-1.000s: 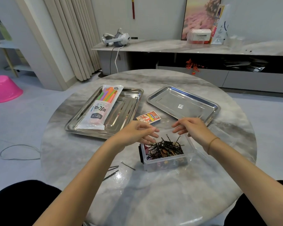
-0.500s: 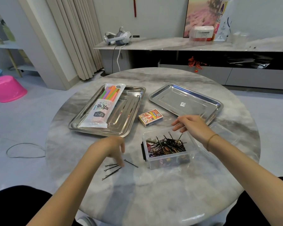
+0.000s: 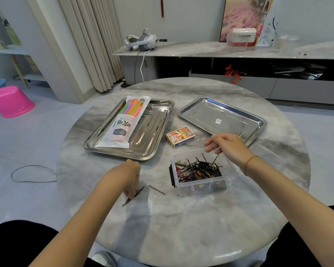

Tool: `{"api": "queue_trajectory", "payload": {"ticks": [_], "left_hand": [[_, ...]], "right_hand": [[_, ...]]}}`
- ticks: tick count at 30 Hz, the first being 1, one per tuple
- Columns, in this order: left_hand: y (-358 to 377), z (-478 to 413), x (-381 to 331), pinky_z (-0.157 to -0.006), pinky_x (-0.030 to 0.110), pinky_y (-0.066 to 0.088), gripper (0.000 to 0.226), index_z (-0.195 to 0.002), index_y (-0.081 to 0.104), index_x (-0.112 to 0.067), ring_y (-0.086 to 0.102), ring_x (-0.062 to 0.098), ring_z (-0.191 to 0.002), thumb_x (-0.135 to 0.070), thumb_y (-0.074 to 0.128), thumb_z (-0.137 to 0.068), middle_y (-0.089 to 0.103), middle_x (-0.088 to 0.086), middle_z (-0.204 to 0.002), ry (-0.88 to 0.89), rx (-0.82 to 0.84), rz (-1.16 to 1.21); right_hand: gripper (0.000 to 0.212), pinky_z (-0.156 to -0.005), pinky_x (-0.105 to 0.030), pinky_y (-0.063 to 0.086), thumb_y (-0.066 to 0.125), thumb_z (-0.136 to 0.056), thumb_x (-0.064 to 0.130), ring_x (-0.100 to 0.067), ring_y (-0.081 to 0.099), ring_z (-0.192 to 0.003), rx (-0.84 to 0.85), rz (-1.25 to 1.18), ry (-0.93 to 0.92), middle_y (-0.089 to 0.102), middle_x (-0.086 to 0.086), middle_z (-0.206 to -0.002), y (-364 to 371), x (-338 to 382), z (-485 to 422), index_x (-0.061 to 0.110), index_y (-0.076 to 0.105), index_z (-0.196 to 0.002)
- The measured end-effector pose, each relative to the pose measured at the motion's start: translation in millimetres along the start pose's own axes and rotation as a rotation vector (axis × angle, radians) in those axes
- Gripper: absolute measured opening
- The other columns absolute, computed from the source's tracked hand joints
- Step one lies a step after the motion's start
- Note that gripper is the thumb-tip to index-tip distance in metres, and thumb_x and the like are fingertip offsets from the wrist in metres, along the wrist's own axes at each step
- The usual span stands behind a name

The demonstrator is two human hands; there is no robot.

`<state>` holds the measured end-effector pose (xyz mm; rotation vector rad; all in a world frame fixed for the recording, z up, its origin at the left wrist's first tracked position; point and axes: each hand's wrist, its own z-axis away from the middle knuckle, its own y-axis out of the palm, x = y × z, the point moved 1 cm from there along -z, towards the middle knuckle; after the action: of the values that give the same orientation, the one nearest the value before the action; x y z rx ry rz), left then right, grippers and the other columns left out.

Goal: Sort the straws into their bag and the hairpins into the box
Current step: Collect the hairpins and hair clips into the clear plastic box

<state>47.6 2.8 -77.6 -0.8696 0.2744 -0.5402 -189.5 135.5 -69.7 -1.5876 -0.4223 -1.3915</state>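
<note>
Reaching down, the left hand curls its fingertips round loose hairpins on the worktop — another hairpin lies just beside. The right hand, loosely curled, hovers at the far rim of the box — any hold there cannot be told. The straw bag lies in the left tray

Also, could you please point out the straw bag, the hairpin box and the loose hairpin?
straw bag (image 3: pixel 123 124): head view, printed label.
hairpin box (image 3: pixel 201 187): head view, near wall.
loose hairpin (image 3: pixel 157 190): head view, mid-shaft.
</note>
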Motion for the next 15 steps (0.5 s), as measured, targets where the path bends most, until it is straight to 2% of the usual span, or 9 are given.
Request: {"api": "queue_trajectory", "payload": {"ticks": [3, 6, 8, 10, 12, 15], "left_hand": [[2.1, -2.7, -0.3, -0.064, 0.023, 0.056, 0.016, -0.083, 0.072, -0.004, 0.064, 0.009, -0.053, -0.008, 0.074, -0.068, 0.072, 0.006, -0.079, 0.032, -0.015, 0.017], [4.1, -2.5, -4.6, -0.062, 0.025, 0.055, 0.006, -0.068, 0.067, -0.008, 0.062, 0.014, -0.054, -0.011, 0.072, -0.066, 0.062, 0.000, -0.062, 0.076, -0.054, -0.030], [6.0, -1.8, -8.4, -0.055, 0.024, 0.050, 0.014, -0.058, 0.058, -0.012, 0.058, 0.018, -0.057, -0.014, 0.071, -0.064, 0.055, -0.002, -0.059, 0.110, -0.094, -0.062], [7.3, -1.9, -10.4, -0.052, 0.022, 0.045, 0.010, -0.062, 0.062, -0.012, 0.056, 0.019, -0.060, -0.017, 0.071, -0.062, 0.056, -0.001, -0.064, 0.145, -0.139, -0.070], [7.7, -3.9, -11.5, -0.054, 0.023, 0.049, 0.010, -0.071, 0.069, -0.016, 0.061, 0.018, -0.063, -0.018, 0.072, -0.061, 0.064, -0.002, -0.069, 0.199, -0.165, -0.016], [6.5, -4.9, -15.6, -0.063, 0.027, 0.057, 0.009, -0.069, 0.070, -0.021, 0.066, 0.012, -0.067, -0.017, 0.069, -0.061, 0.067, -0.008, -0.066, 0.309, -0.203, 0.053]], "right_hand": [[0.032, -0.080, -0.030, 0.050, 0.041, -0.097, 0.020, -0.023, 0.063, -0.089, 0.005, 0.006, -0.008, 0.072, 0.000, -0.077, -0.1, -0.5, 0.1, 0.019, 0.069, -0.081], [0.031, -0.081, -0.029, 0.050, 0.042, -0.097, 0.020, -0.023, 0.063, -0.090, 0.006, 0.013, -0.013, 0.072, 0.000, -0.078, -0.4, -0.2, 1.0, 0.018, 0.069, -0.081], [0.031, -0.082, -0.029, 0.050, 0.042, -0.097, 0.020, -0.022, 0.063, -0.091, 0.008, 0.016, -0.013, 0.071, 0.000, -0.078, -0.3, -0.1, 0.9, 0.019, 0.068, -0.081], [0.031, -0.082, -0.030, 0.050, 0.042, -0.097, 0.020, -0.022, 0.063, -0.091, 0.009, 0.018, -0.014, 0.071, 0.000, -0.078, 0.0, 0.0, 0.5, 0.019, 0.068, -0.081], [0.030, -0.083, -0.031, 0.050, 0.042, -0.097, 0.020, -0.023, 0.063, -0.092, 0.011, 0.021, -0.015, 0.071, 0.000, -0.079, 0.0, -0.5, 0.2, 0.019, 0.068, -0.081], [0.030, -0.084, -0.033, 0.050, 0.042, -0.096, 0.020, -0.023, 0.063, -0.092, 0.016, 0.029, -0.018, 0.071, 0.000, -0.079, -0.3, -1.0, -0.2, 0.020, 0.068, -0.081]]}}
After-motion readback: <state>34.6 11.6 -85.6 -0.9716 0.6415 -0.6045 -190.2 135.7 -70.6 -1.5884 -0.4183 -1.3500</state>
